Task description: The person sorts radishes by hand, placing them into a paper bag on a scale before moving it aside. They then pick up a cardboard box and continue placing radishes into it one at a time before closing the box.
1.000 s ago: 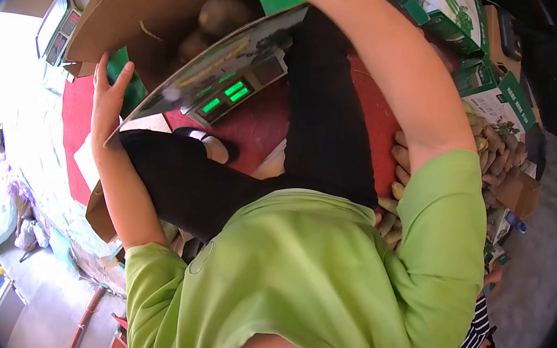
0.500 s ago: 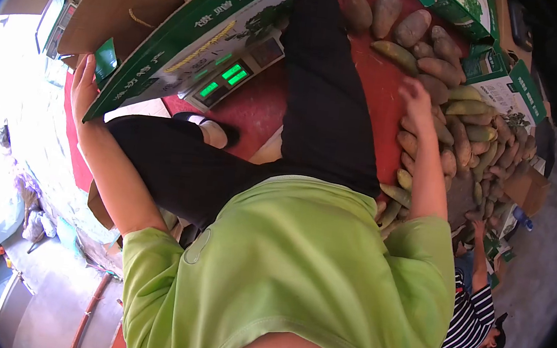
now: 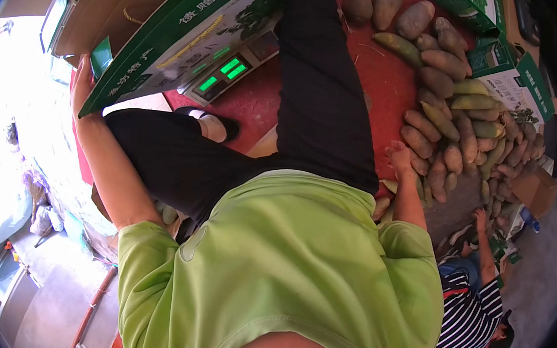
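My left hand (image 3: 82, 89) is at the near side edge of a green and white printed cardboard box (image 3: 190, 46), its fingers partly hidden behind a green flap. The box stands tilted by a scale (image 3: 224, 73) with lit green digits. My right hand (image 3: 399, 156) hovers low beside my right knee, at the near edge of a pile of long root vegetables (image 3: 462, 135) that look like radishes, some green, some brown with soil. Its fingers are loosely bent and apart, with nothing visible in them. One brown radish (image 3: 418, 163) lies right beside it.
More printed boxes (image 3: 515, 83) stand beyond the pile on the right. A brown carton (image 3: 536, 191) sits at its far side. Another person in a striped shirt (image 3: 470, 316) reaches toward the pile. The red surface (image 3: 382, 90) lies under my legs and the radishes.
My right hand has come back toward my body from over the middle of the pile. A green radish now shows on top there. My left hand and the box have shifted only slightly.
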Motion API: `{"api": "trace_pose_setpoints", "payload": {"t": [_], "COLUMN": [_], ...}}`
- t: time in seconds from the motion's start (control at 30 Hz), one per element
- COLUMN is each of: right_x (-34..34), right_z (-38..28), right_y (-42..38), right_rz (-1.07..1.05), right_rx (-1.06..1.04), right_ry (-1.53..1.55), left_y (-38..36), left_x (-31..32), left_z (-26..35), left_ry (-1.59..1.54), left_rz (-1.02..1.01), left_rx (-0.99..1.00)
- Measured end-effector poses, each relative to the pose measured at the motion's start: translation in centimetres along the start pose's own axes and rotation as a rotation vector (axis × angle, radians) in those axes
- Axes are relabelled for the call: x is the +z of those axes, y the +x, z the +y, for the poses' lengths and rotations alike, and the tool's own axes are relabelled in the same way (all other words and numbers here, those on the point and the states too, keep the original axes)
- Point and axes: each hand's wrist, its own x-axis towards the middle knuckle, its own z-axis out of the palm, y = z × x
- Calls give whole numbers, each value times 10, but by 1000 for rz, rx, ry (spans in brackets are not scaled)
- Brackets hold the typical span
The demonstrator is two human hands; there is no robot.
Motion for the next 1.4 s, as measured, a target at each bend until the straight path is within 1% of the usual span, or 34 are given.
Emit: {"api": "trace_pose_setpoints", "payload": {"t": [0.07, 0.2, 0.23, 0.3, 0.33, 0.37, 0.4, 0.43, 0.47, 0.5, 0.57, 0.6, 0.63, 0.67, 0.73, 0.8, 0.87, 0.93, 0.97, 1.07, 1.1, 1.17, 1.2, 1.23, 1.3, 1.37, 1.4], "right_x": [0, 2, 1, 0, 6, 5, 3, 6, 5, 5, 4, -1, -8, -13, -22, -37, -48, -58, -64, -76, -77, -78, -80, -80, -85, -87, -87], "right_z": [1, 10, 15, 31, 55, 64, 72, 66, 65, 63, 50, 37, 24, 17, 6, -7, -19, -54, -61, -74, -74, -76, -78, -78, -67, -51, -56], "right_y": [1, 10, 15, 33, 54, 61, 66, 63, 62, 62, 54, 49, 43, 42, 41, 46, 48, 29, 33, 53, 55, 55, 52, 56, 73, 92, 88], "right_rz": [-9, 10, 15, -19, 29, 63, 101, 119, 143, 180, 218, 191, 162, 165, 253, 278, 303, 592, 592, 608, 603, 627, 585, 576, 644, 640, 604], "right_rx": [13, -22, -34, -11, -104, -159, -212, -238, -220, -250, -277, -163, -51, -50, -117, -142, -170, -338, -340, -324, -334, -341, -319, -334, -405, -474, -436], "right_ry": [32, 17, 26, -63, -173, -232, -291, -294, -288, -260, -225, -227, -228, -224, -441, -419, -397, -784, -783, -1039, -1036, -1119, -1150, -1150, -1260, -1190, -1201], "left_y": [-3, 10, 6, 0, 3, 10, 3, 4, 4, 1, -4, -5, -6, -7, -4, 0, 4, -2, -5, -4, -1, 6, 8, 8, 6, -1, -2], "left_x": [5, -16, -16, -12, -10, -20, -9, -7, -3, 3, 13, 16, 20, 22, 18, 10, 1, 16, 21, 13, 5, -12, -19, -19, -13, 3, 8], "left_z": [0, -1, 2, 2, -3, -3, -1, 0, -1, -2, -1, -1, -1, -1, -1, -2, -2, -2, -2, -3, -4, -5, -2, -2, -3, -6, -3], "left_ry": [19, 27, 20, -7, -24, -5, 13, 168, 202, 223, 286, 289, 336, 381, 387, 393, 291, 277, 262, 323, 325, 223, 211, 215, 77, 132, 90], "left_rz": [-10, 16, 9, -30, -64, -95, -112, 0, 11, 30, 107, 100, 143, 188, 179, 173, 162, 169, 179, 144, 153, 102, 1, 16, -98, 87, 1], "left_rx": [-3, 5, -29, -113, -165, -167, -214, -138, -94, -44, -30, -31, -21, -10, -6, -3, -17, -28, -42, -32, -27, -49, -90, -83, -154, -35, -104]}}
